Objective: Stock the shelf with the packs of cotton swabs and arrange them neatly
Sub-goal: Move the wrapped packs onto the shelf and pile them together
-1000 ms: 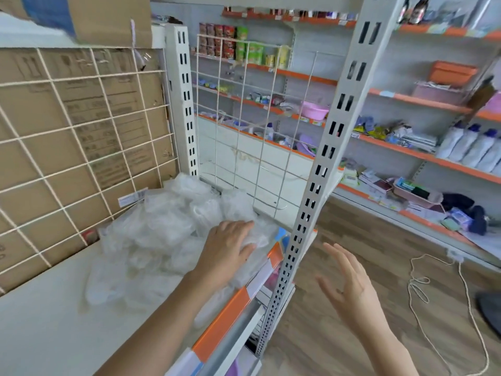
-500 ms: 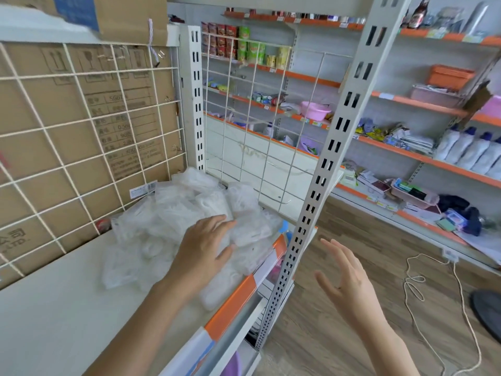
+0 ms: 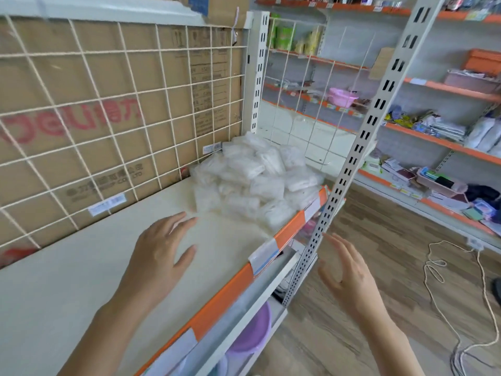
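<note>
A heap of clear plastic packs of cotton swabs [image 3: 252, 183] lies in the far right corner of the cream shelf [image 3: 81, 267], against the wire grid and the orange front lip. My left hand [image 3: 160, 253] hovers flat over the bare shelf, fingers spread, a short way in front of the heap and not touching it. My right hand [image 3: 344, 270] is held out in the aisle beside the slotted upright post [image 3: 349, 164], fingers straight, holding nothing.
A white wire grid [image 3: 108, 109] backs the shelf, with a cardboard box behind it. A purple basin [image 3: 252, 335] sits on the shelf below. Orange-edged shelves [image 3: 433, 137] with goods line the far wall. A white cord [image 3: 447, 267] lies on the wooden floor.
My left hand has come off the heap of packs and drawn back over the bare shelf. The view has swung left. My right hand stays open in the aisle.
</note>
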`<state>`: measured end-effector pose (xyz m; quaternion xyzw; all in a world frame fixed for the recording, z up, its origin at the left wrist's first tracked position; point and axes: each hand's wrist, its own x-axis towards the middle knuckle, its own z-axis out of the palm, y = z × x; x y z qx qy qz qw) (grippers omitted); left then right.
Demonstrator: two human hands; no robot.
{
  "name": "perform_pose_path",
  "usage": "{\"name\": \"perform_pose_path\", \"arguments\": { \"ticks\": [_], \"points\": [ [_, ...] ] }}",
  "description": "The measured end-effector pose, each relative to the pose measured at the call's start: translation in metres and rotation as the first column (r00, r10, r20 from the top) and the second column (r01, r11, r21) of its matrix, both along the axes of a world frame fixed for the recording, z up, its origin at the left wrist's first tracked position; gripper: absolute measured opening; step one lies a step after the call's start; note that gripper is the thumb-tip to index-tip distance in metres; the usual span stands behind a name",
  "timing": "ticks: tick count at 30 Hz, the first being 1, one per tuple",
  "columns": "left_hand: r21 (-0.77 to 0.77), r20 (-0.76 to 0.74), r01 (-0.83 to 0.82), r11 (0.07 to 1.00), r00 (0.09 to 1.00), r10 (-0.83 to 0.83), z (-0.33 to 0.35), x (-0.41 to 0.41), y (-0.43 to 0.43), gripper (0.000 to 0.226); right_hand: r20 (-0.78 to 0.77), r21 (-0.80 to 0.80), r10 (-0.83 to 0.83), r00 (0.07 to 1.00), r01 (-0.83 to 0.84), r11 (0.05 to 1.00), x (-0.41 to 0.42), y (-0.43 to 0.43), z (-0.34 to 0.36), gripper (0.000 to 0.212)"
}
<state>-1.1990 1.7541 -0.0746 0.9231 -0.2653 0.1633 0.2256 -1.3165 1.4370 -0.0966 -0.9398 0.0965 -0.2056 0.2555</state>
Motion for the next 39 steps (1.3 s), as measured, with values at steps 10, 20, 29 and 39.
{"name": "perform_pose_path", "arguments": {
  "ticks": [10, 20, 29, 39],
  "points": [
    [0.039, -0.009, -0.248, 0.968, 0.968, 0.249, -0.001, -0.119, 0.130, 0.051, 0.007, 0.057, 0.171, 0.985, -0.171, 0.984, -0.047, 0.105, -0.014, 0.057],
    [0.026, 0.012, -0.693, 0.721, 0.721, 0.693, 0.009, -0.233, 0.223, 0.051, 0.011, -0.007, 0.541, 0.841, -0.541, 0.841, 0.016, 0.195, -0.001, 0.057],
    [-0.002, 0.040, -0.943, 0.332, 0.332, 0.942, 0.004, -0.331, 0.237, 0.051, 0.019, -0.007, 0.857, 0.515, -0.857, 0.515, 0.062, 0.291, 0.012, 0.056],
    [-0.054, 0.016, -0.996, -0.074, -0.075, 0.997, -0.004, -0.421, 0.208, 0.053, -0.044, -0.006, 0.990, 0.137, -0.991, 0.137, 0.047, 0.382, 0.022, 0.054]
  ]
}}
